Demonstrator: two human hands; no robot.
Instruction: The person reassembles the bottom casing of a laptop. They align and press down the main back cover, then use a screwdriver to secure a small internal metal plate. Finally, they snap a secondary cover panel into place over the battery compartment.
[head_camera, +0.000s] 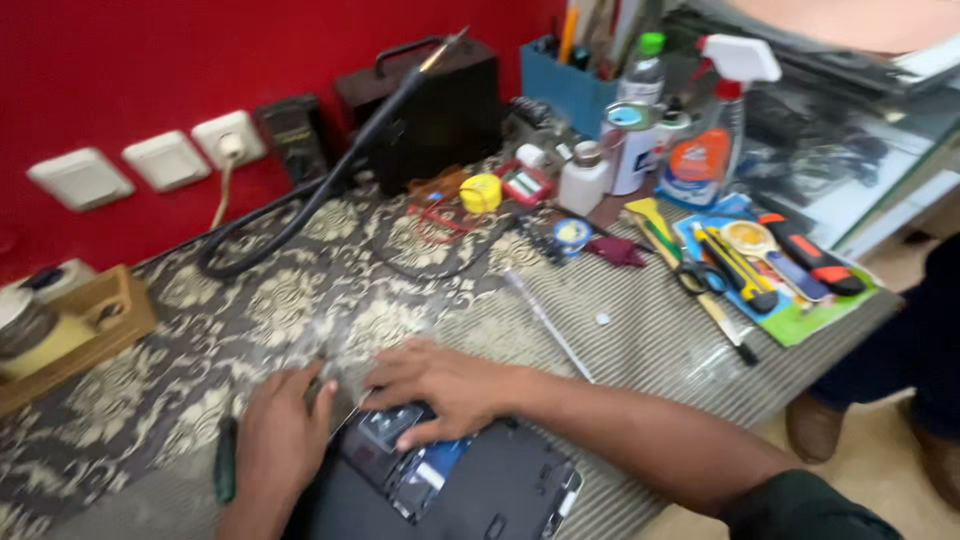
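Head camera showed me my right hand pressed flat on the opened dark device near me to hold it steady, while my left hand pinched its edge.

Opened dark device: lower part running off the bottom edge; near corner lying under the right hand and left hand; inner parts blurring into blue and grey patches, too small to tell.

Left hand: wrist being cut off by the bottom edge; fingertips blurring together, so any thin tool between them is not showing clearly.

Green-handled tool: tip too blurred to tell its kind.

Blue pen holder: contents being cropped by the top edge.

Wooden tray: left part leaving the frame.

Person's shoes: the legs above them being cropped at the right edge.
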